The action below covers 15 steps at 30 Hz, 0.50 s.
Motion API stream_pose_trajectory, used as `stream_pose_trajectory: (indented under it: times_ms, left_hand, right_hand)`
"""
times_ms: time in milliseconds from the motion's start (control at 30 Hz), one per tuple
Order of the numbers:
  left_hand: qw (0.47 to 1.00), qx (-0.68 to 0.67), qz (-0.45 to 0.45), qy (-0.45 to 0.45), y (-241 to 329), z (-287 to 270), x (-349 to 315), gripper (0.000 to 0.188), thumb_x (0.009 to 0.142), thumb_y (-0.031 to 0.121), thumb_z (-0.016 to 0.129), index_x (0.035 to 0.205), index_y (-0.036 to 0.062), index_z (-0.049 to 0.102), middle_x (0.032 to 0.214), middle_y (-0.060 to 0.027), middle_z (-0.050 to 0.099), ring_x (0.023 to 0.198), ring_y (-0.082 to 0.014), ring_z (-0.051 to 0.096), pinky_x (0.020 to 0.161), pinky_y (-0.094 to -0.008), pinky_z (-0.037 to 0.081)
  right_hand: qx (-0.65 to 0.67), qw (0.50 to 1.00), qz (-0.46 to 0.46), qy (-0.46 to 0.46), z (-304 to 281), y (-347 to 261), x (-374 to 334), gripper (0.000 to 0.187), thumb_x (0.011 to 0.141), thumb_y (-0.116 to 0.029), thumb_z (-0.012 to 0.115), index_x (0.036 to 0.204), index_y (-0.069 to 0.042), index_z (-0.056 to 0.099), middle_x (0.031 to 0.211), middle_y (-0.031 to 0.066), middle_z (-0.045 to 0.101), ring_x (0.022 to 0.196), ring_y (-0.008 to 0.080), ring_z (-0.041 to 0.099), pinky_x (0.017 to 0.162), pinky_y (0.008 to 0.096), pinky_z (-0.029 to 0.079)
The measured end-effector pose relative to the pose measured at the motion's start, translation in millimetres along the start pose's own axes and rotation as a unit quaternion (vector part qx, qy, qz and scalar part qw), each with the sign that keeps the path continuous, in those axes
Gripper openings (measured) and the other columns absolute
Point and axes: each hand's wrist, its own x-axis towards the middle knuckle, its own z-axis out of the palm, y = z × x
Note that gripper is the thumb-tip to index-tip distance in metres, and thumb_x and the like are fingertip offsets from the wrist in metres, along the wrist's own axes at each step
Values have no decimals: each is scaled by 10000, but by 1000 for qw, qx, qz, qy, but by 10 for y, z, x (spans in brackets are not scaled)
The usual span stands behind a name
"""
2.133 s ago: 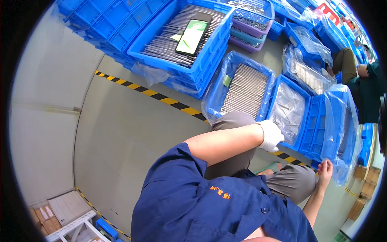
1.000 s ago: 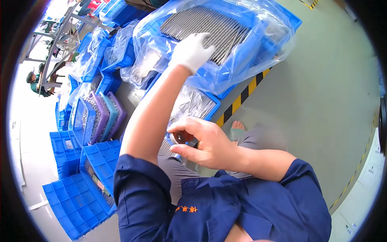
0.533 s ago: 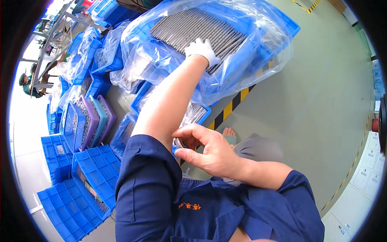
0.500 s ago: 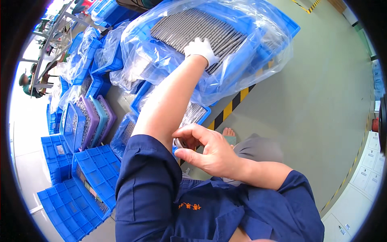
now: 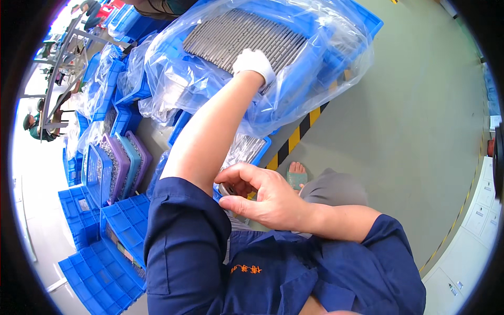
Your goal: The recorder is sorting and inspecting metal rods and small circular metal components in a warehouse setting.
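My left hand (image 5: 254,67), in a white glove, rests on a dense row of thin grey metal rods (image 5: 226,34) near their front right edge. Its fingers curl down onto the rods, and whatever lies under them is hidden. The rods lie inside a clear plastic bag (image 5: 163,68) spread open in a large blue crate (image 5: 369,21). Closer to my body, my bare right hand (image 5: 265,197) curls beside my left forearm. Between its thumb and fingers sits a small round metal piece with a ridged rim (image 5: 227,190), mostly covered by the hand.
Blue crates (image 5: 105,270) and purple and light blue baskets of small parts (image 5: 122,160) stand at the left. Below the rods, another blue crate (image 5: 261,152) holds bagged parts. A yellow-black floor stripe (image 5: 294,140) runs past my foot (image 5: 296,173). White cabinets (image 5: 480,215) line the right.
The whole view has shifted slightly, so the rods appear further left. The gloved fingers look more curled over the rods. My right hand still holds the round metal piece.
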Motion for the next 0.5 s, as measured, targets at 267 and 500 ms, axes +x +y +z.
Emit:
stream_pose_trajectory:
  times_ms: [267, 500]
  left_hand:
    - [996, -45, -9, -74, 59, -100, 66, 647, 615, 477, 641, 1071, 26, 558, 1089, -168, 553, 1027, -253, 531, 855, -326, 428]
    - [998, 21, -9, -57, 132, -43, 174, 381, 757, 277, 520, 1046, 33, 567, 1100, -165, 543, 1018, -267, 536, 830, -348, 442]
  right_hand:
    - [-15, 1000, 8, 5, -72, -43, 10, 311, 780, -167, 621, 1036, -23, 518, 773, 17, 560, 689, 61, 502, 640, 217, 420]
    - [24, 1000, -4, 9, -117, -50, 6, 314, 786, -187, 617, 1030, -20, 512, 780, 14, 555, 690, 61, 494, 641, 216, 421]
